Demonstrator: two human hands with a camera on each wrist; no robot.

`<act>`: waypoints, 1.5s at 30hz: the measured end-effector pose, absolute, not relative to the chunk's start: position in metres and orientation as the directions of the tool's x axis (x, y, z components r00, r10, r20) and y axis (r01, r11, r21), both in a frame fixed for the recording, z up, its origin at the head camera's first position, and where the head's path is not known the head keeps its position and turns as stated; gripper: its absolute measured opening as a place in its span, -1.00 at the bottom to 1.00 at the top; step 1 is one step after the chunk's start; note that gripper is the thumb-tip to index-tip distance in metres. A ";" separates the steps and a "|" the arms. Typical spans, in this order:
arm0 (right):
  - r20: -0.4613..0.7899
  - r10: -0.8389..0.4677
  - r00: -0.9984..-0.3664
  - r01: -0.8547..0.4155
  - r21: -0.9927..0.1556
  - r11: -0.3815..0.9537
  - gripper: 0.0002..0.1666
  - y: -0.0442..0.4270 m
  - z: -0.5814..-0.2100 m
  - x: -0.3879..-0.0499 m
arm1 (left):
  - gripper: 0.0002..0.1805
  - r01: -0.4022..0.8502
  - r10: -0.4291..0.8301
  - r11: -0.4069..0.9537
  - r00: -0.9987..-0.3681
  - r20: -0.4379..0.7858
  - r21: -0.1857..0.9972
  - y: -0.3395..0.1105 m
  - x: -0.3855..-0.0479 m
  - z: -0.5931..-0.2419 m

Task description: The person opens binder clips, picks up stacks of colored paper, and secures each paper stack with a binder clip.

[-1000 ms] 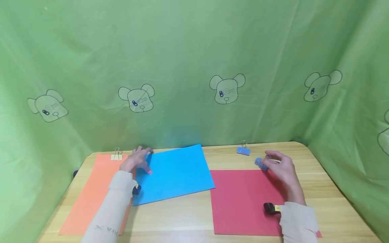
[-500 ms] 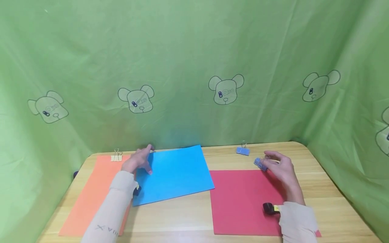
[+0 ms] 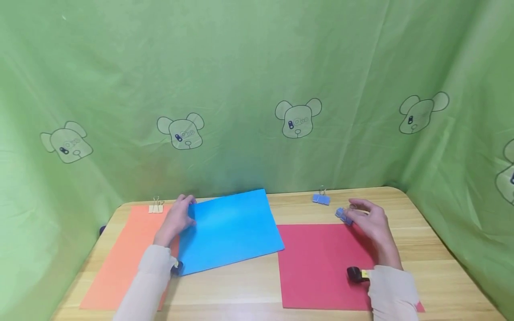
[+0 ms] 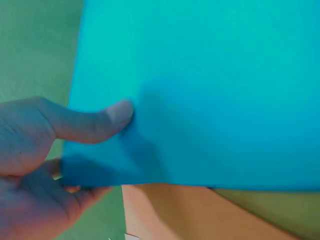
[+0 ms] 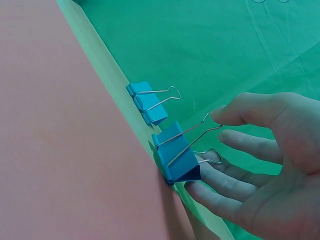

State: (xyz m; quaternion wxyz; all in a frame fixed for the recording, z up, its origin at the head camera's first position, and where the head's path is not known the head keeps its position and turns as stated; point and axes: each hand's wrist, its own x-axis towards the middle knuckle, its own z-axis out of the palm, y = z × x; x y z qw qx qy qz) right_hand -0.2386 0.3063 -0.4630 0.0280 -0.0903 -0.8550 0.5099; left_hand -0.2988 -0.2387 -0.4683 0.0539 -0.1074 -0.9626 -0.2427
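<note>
My left hand (image 3: 176, 218) pinches the left edge of a blue sheet (image 3: 229, 229). In the left wrist view its thumb lies on top of the blue sheet (image 4: 210, 90) while the other fingers pass beneath. My right hand (image 3: 373, 223) holds a blue binder clip (image 3: 343, 216) above the far edge of a red sheet (image 3: 325, 263). Seen from the right wrist, the thumb is at the end of one wire handle of this binder clip (image 5: 177, 152), and fingers reach under its other handle. A second blue binder clip (image 3: 321, 199) stands just behind.
An orange sheet (image 3: 116, 263) lies at the left, with a white binder clip (image 3: 155, 208) at its far end. The blue sheet's right corner reaches the red sheet's left edge. A green curtain (image 3: 241, 89) surrounds the wooden table (image 3: 225, 290) behind and at the sides.
My left hand has shifted slightly left and toward me, and its grip on the blue sheet's edge has tightened. The sheet has tilted up a little. My right hand has hardly moved.
</note>
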 end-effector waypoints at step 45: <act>-0.040 -0.012 -0.999 0.024 -0.783 0.622 -0.39 0.299 -0.457 -0.239 | -0.26 -0.291 0.028 -0.017 -0.957 -0.290 0.957 -0.242 -0.261 -0.479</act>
